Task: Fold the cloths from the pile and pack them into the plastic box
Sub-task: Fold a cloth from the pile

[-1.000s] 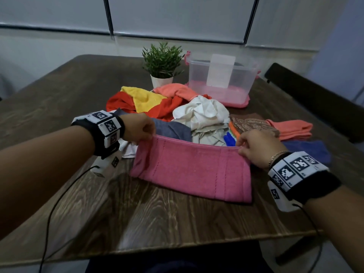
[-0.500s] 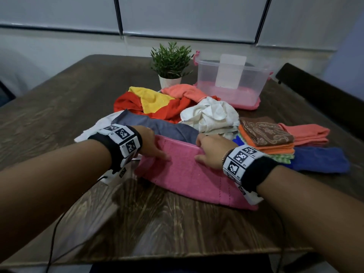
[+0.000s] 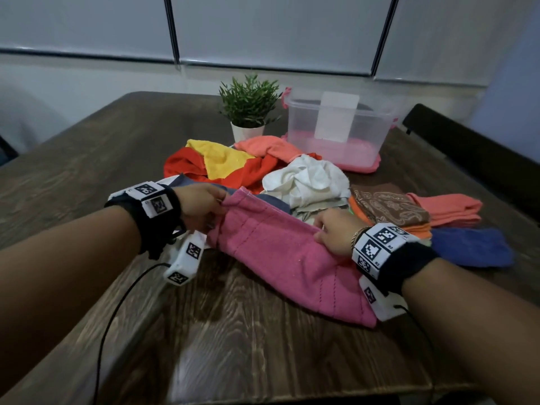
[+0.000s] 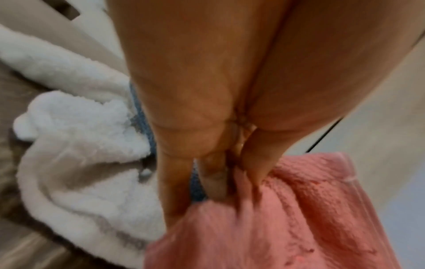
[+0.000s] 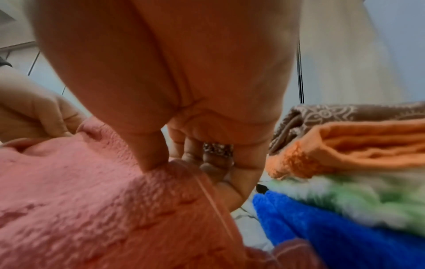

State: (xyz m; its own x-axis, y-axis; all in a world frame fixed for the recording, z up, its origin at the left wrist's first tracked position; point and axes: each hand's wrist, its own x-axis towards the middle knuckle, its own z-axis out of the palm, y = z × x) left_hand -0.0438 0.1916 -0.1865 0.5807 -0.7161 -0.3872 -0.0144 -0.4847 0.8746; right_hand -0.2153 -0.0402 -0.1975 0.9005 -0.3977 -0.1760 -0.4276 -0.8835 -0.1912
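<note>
A pink cloth [image 3: 280, 258] lies folded in a band on the wooden table [image 3: 233, 346] in front of me. My left hand [image 3: 204, 209] pinches its left end and lifts it off the table; the wrist view shows the pink cloth [image 4: 287, 218] bunched between the fingers. My right hand [image 3: 333, 235] pinches the cloth's far edge near the middle, thumb on top of the pink cloth [image 5: 92, 200]. Behind lies the loose pile: red and yellow cloth [image 3: 222, 162], white cloth [image 3: 306, 179]. The clear plastic box [image 3: 336, 130] stands at the back.
A small potted plant [image 3: 248, 106] stands left of the box. Folded cloths are stacked at the right: brown patterned [image 3: 385, 203], coral [image 3: 447, 209], blue [image 3: 470, 247]. A white fleecy cloth [image 4: 80, 145] lies by my left hand. A dark chair [image 3: 473, 147] is at the table's right side.
The left hand has raised the pink cloth's left end off the table. The right hand slid from the cloth's right end towards its middle, then shifted a little right.
</note>
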